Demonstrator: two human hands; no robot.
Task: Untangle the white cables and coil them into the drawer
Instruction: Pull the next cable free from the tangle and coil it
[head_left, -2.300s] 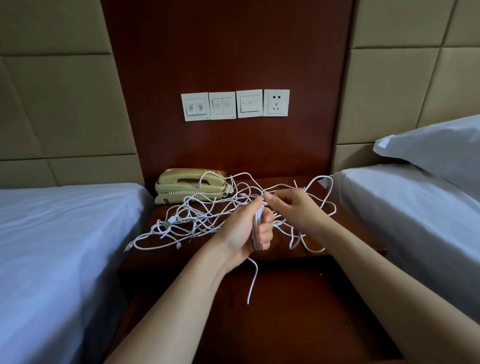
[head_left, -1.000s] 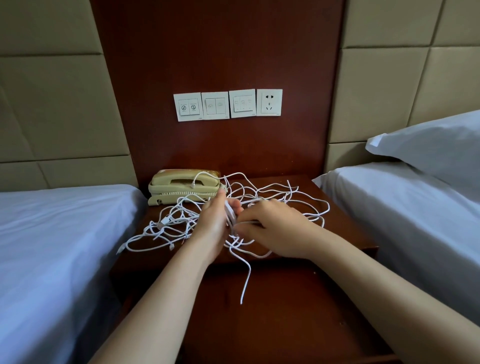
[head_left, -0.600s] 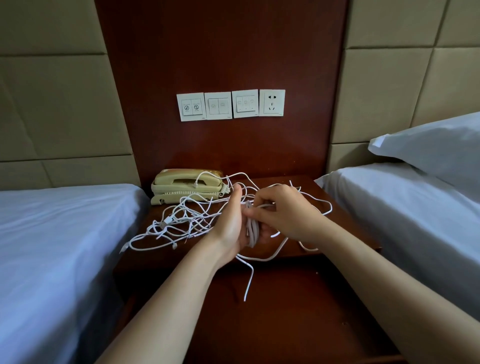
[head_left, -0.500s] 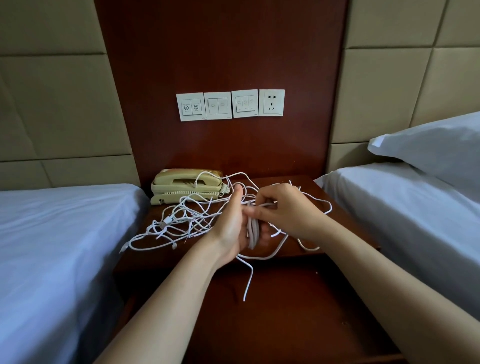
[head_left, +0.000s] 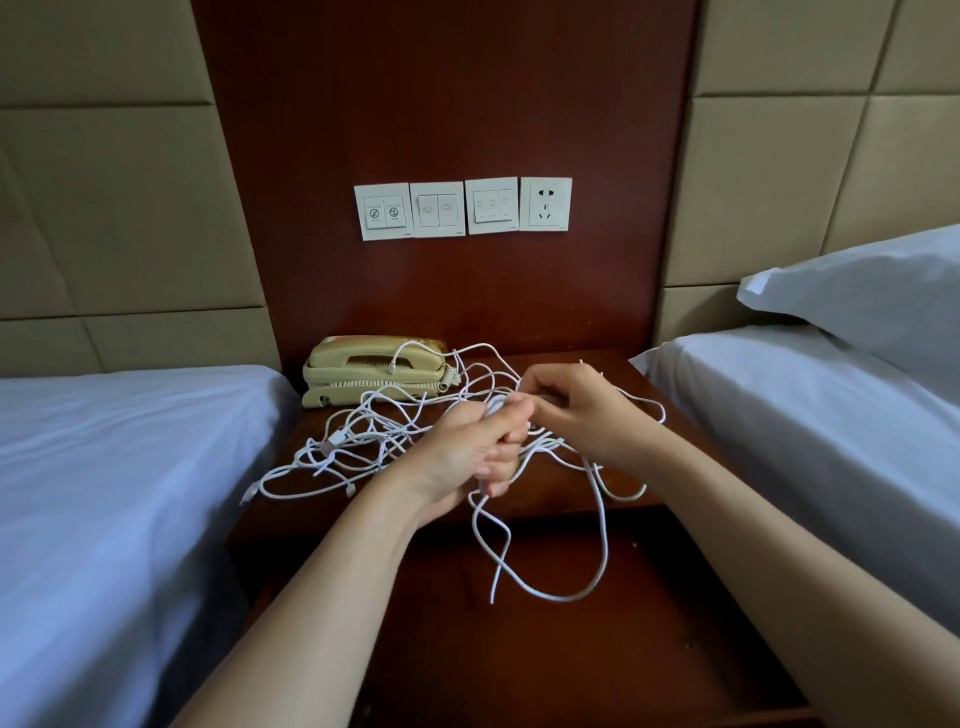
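Note:
A tangle of white cables (head_left: 363, 436) sprawls over the dark wooden nightstand (head_left: 613, 374), one plug end resting on the phone. My left hand (head_left: 472, 452) is closed around a small coil of white cable, held above the nightstand's front edge. My right hand (head_left: 576, 410) pinches a strand of the same cable just right of the coil. A long loop (head_left: 571, 592) and a free end hang from my hands down over the open drawer (head_left: 545, 649), whose dark wooden bottom fills the foreground.
A beige corded telephone (head_left: 374, 369) sits at the nightstand's back left. Beds with white sheets flank the nightstand, left (head_left: 104, 493) and right (head_left: 805, 415), with a pillow (head_left: 872, 296) on the right. Wall switches and a socket (head_left: 462, 208) are above.
My right hand has drawn more cable free, and a long loop now hangs over the drawer where only a short end dangled. My left hand keeps its grip on the coil.

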